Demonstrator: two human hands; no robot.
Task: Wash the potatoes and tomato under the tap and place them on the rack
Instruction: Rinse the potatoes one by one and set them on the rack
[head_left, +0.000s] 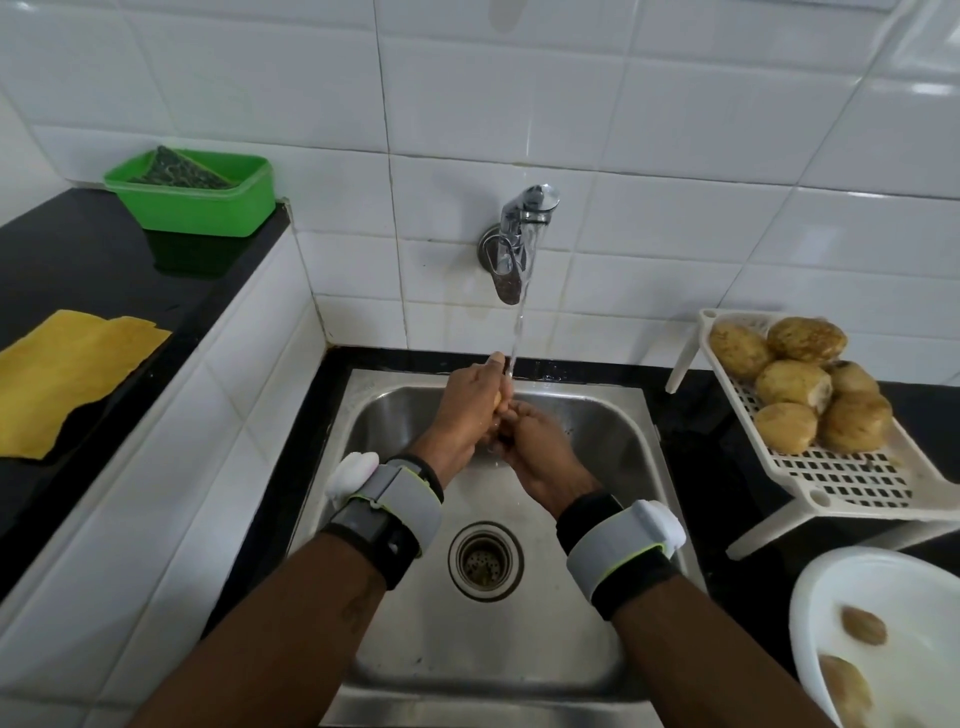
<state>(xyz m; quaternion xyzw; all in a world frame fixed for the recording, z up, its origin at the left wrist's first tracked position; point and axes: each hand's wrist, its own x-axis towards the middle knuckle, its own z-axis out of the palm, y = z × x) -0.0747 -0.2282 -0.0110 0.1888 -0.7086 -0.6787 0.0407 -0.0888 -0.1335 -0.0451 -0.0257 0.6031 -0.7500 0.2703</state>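
both forearms reach forward, 2 banded wrists near; left hand (465, 410) and right hand (540, 452) meet, fingers curled round a potato (497, 399).

Green plastic tub (197, 208) far left on black counter (78, 249), dark scouring pad (179, 169) inside. Yellow cloth (67, 374) nearer, same counter. Steel sink (597, 431) centre, round drain (485, 560). White bowl (883, 577) near right. White tiled wall (675, 130) behind.

The sink (597, 431) is smooth grey metal; the tap (519, 228) at twelve o'clock is shiny metal. The wall tiles (675, 130) are white and glossy. The rack (841, 473) at three o'clock is matt cream plastic, its potatoes (795, 384) rough-skinned. The yellow cloth (67, 374) at nine o'clock looks soft.
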